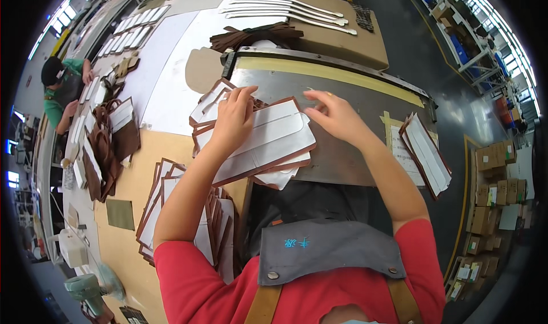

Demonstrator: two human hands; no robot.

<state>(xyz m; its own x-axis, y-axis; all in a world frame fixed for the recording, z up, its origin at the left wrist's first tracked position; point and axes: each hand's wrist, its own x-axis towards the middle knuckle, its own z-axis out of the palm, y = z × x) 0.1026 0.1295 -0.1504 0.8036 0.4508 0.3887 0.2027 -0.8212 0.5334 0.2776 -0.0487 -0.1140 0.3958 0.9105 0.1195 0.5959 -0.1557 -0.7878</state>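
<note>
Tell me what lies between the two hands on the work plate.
In the head view, between the left hand and right hand lies the top white, brown-edged panel of a stack; both hands rest on it.

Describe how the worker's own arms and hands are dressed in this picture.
Both forearms are bare, and the left hand and right hand wear no gloves. Short red sleeves cover the upper arms. No watch or rings can be made out.

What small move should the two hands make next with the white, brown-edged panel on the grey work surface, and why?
Probably square the top panel onto the stack beneath. The left hand lies flat on its left part, the right hand touches its upper right corner, and the brown edges of the lower panels show unevenly beyond it, so the pieces look misaligned.
</note>
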